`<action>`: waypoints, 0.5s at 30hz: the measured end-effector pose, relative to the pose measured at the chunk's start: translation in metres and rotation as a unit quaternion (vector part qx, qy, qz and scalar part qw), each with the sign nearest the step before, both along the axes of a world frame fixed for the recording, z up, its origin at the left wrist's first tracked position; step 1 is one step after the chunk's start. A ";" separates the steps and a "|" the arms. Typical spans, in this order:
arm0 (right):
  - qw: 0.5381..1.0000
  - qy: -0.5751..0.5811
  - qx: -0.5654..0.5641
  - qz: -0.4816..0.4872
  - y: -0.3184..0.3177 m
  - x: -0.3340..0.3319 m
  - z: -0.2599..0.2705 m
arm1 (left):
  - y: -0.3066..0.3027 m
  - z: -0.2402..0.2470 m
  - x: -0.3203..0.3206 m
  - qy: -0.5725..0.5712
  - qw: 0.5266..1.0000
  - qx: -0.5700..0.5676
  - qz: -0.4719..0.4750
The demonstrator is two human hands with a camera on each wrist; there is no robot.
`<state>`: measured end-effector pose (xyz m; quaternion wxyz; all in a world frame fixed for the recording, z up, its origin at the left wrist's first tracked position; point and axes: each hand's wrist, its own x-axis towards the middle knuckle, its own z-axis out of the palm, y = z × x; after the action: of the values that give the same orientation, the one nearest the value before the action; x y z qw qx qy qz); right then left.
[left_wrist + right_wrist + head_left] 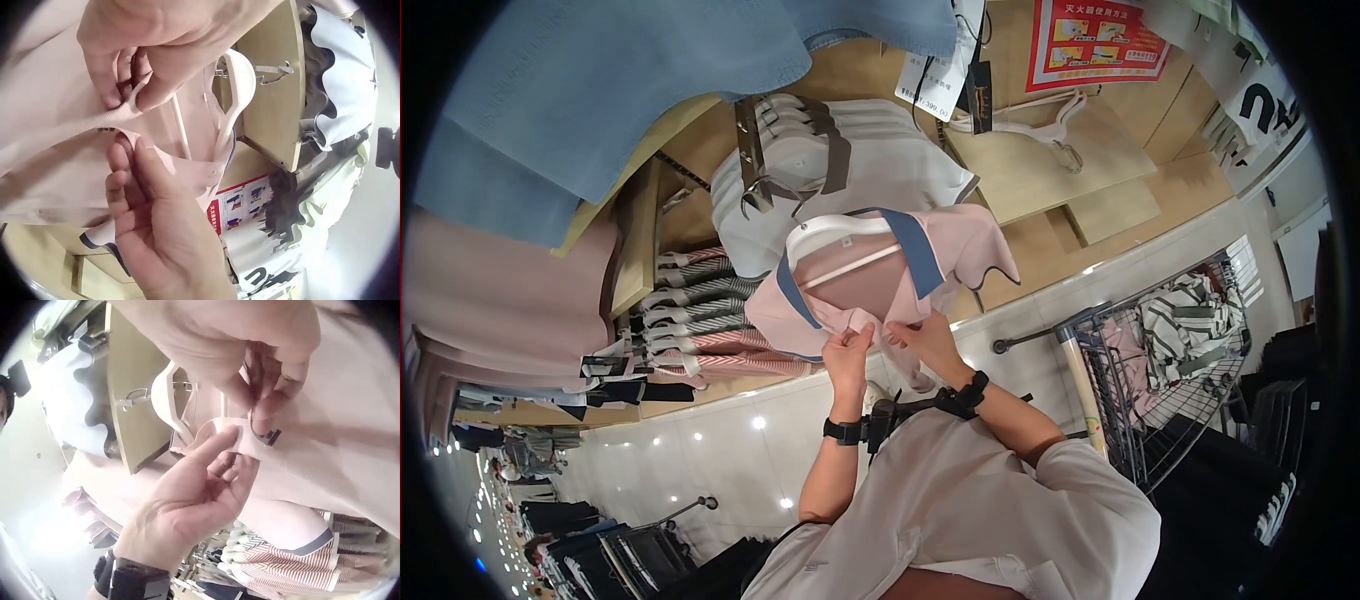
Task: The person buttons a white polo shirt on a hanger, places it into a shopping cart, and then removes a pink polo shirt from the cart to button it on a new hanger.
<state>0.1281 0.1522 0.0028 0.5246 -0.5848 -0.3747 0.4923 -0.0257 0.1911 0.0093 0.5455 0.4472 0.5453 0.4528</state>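
A pink shirt (975, 240) with blue trim down both sides of its neck opening hangs on a white hanger (840, 232), in front of a row of pale shirts. At the base of the neck opening, my left hand (848, 352) pinches one edge of the fabric between thumb and fingers. Just beside it my right hand (928, 345) pinches the opposite edge. In the left wrist view, the cloth is drawn up to a small point in the left fingers (111, 90). A small dark mark shows on the fabric close to the fingertips in the right wrist view.
Pale shirts (870, 150) hang behind, and striped shirts (710, 310) hang to the left. Blue garments (620, 90) jut overhead. To the right stands a wire cart (1160, 400) holding clothes. A white hanger (1040, 130) lies on the wooden shelf (1090, 175).
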 end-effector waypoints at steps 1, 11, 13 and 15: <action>1.000 -0.017 0.004 -0.012 -0.001 -0.001 0.000 | -0.002 0.001 0.002 0.002 1.000 0.001 0.001; 0.948 -0.214 0.198 -0.124 -0.006 -0.021 0.012 | -0.018 0.022 0.018 0.169 0.979 0.115 -0.023; 0.951 -0.209 0.194 -0.116 -0.007 -0.021 0.013 | -0.018 0.023 0.019 0.182 0.974 0.136 -0.024; 0.954 -0.206 0.190 -0.108 -0.008 -0.020 0.016 | -0.017 0.022 0.019 0.200 0.966 0.162 -0.024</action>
<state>0.1080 0.1444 0.0184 0.5879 -0.5999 -0.4955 0.2213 -0.0062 0.1737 0.0316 0.3559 0.6240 0.5519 0.4236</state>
